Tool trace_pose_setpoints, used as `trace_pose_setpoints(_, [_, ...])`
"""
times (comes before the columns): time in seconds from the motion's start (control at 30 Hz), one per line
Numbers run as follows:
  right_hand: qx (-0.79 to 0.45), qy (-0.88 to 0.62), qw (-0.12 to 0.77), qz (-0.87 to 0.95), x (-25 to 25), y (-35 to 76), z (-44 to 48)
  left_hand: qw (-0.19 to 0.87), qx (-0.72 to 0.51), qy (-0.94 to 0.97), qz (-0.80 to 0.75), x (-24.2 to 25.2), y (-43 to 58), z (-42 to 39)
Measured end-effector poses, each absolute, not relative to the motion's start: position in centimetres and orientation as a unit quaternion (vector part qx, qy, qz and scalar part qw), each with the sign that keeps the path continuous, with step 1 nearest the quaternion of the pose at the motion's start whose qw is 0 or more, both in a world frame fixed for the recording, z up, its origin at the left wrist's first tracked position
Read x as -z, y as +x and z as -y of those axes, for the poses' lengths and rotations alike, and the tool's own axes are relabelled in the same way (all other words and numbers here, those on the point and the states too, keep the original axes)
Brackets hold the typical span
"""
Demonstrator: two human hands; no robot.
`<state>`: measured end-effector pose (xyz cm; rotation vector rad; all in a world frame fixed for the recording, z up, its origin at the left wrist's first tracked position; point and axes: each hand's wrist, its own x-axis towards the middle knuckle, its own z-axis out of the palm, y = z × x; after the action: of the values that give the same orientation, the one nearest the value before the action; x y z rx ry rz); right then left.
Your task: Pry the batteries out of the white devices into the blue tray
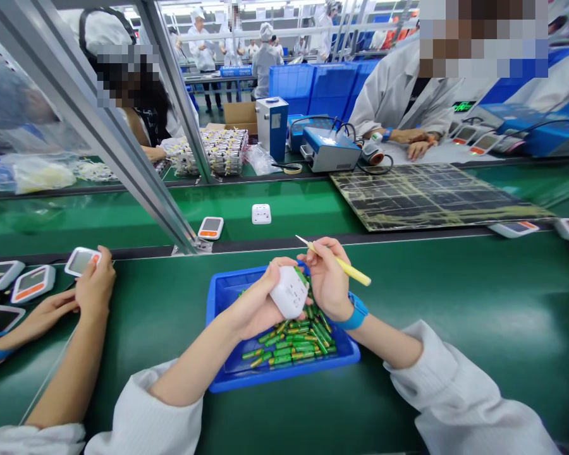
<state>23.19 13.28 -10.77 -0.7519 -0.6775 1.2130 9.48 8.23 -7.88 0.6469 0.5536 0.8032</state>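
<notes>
My left hand (258, 306) is wrapped round a white device (290, 292), whose face with small markings is turned up. Beside it, my right hand (329, 275) has its fingers closed on a yellow-handled tool (355, 272) with a thin pale tip pointing up and left. A green piece shows at the device's upper right edge, near the right fingers. Both hands are above a blue tray (284, 378) that holds many green cylindrical batteries (294, 347). A blue band is round my right wrist.
A co-worker's hands (95, 281) hold a similar device at left, near several others. Beyond the black ledge, a white device (211, 227) and a white plate (261, 214) lie on a green surface. A metal post (137, 151) slants at left; a dark panel (436, 196) lies at right.
</notes>
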Motion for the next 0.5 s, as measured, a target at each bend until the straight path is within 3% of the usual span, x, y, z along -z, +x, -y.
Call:
trace_pose_setpoints(0.17, [-0.543, -0.399, 0.675, 0.300, 11.1, 23.2, -13.4, 0.799, -0.383, 0.361, -0.290, 7.9, 9.1, -8.1])
trace_pose_setpoints(0.37, [-0.557, -0.409, 0.657, 0.302, 11.5, 23.2, -13.7, 0.857, -0.365, 0.293, -0.214, 7.8, 9.3, -8.4])
trace_pose_setpoints(0.5, [-0.553, -0.387, 0.663, 0.325, 11.5, 23.1, -13.7, 0.866, -0.337, 0.270, -0.252, 7.4, 10.2, -8.5])
